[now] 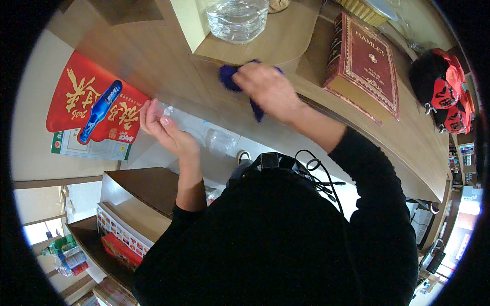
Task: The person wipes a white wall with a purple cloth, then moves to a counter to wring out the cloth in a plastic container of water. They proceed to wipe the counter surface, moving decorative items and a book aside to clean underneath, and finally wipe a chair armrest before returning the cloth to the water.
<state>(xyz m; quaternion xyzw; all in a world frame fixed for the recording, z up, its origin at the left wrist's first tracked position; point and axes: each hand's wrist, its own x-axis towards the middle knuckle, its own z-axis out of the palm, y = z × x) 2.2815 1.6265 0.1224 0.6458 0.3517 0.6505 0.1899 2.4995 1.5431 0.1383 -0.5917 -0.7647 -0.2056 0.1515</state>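
Note:
My right hand presses a dark blue cloth against the wood-grain front of the counter, just under its rounded top edge. Parts of the cloth stick out past the fingers, and both look blurred. My left hand is raised with nothing in it, palm turned up and fingers loosely apart. Its fingertips appear beside the right edge of a red poster with a blue bottle printed on it; whether they touch cannot be told.
A clear water container stands on the counter, with a thick dark-red book to its right. Black-and-red plush items sit further right. Below my left arm is an open brown box. Black cables hang at my waist.

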